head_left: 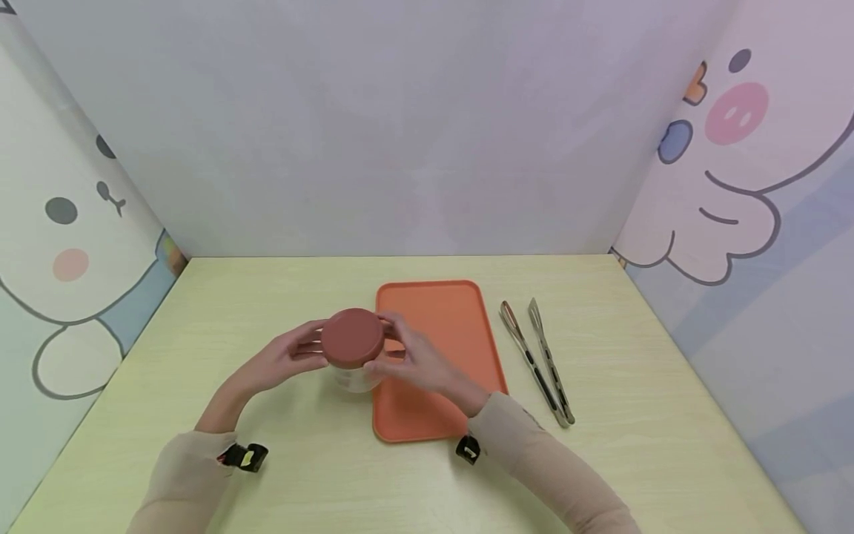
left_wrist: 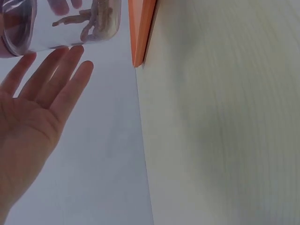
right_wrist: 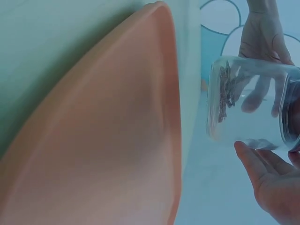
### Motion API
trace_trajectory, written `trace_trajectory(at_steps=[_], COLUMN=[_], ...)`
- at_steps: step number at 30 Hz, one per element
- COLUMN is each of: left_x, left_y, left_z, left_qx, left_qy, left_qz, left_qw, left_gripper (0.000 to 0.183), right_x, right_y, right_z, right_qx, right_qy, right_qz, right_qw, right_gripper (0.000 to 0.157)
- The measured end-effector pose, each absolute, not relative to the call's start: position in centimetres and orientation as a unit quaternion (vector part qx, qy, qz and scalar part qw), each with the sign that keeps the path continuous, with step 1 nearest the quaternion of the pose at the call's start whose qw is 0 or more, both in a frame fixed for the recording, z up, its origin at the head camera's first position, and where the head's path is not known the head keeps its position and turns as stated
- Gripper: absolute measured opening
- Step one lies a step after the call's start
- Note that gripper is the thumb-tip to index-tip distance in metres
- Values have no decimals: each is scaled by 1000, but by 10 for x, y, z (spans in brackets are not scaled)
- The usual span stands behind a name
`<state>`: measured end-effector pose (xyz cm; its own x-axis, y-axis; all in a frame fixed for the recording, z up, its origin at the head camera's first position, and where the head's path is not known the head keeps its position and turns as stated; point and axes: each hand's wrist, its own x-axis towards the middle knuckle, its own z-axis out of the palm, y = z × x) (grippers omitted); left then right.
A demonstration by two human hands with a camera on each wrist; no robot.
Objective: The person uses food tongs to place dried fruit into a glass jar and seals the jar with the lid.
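Note:
A clear jar (head_left: pixel 356 380) with a red-brown lid (head_left: pixel 352 337) is held upright between both hands, over the table beside the tray's left edge. My left hand (head_left: pixel 283 357) grips it from the left, long fingers reaching along its side. From the right, my right hand (head_left: pixel 416 356) holds it near the lid, thumb on the near side and fingers behind. Through the wall of the jar (right_wrist: pixel 255 101), thin brown dried-looking pieces (right_wrist: pixel 225 91) show at the bottom. In the left wrist view, the fingertips of the left hand (left_wrist: pixel 40 108) meet the jar's side.
An orange tray (head_left: pixel 434 415) lies on the pale wooden table (head_left: pixel 280 475), partly under the right forearm. Right of it lie metal tongs (head_left: pixel 534 363), arms spread apart. Walls with cartoon animals flank the table, and a plain pale wall (head_left: pixel 400 148) rises behind.

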<state>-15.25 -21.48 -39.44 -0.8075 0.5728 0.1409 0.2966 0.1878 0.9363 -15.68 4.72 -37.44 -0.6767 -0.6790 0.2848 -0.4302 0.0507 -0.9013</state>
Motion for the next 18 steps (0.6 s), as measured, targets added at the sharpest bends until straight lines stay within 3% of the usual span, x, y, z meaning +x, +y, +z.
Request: trace_trajectory(at_steps=[8, 18], left_x=[-160, -170], left_y=[-230, -246], left_z=[-396, -401], left_qx=[297, 285], left_qy=[752, 755], left_qz=[574, 574], left_qw=[128, 140], left_gripper=[53, 53], right_x=[-175, -170], right_y=[30, 18], right_z=[-401, -376], right_qx=[-353, -336], right_qy=[739, 723], right_qz=[-562, -586], right_qw=[112, 146], right_gripper=[68, 67])
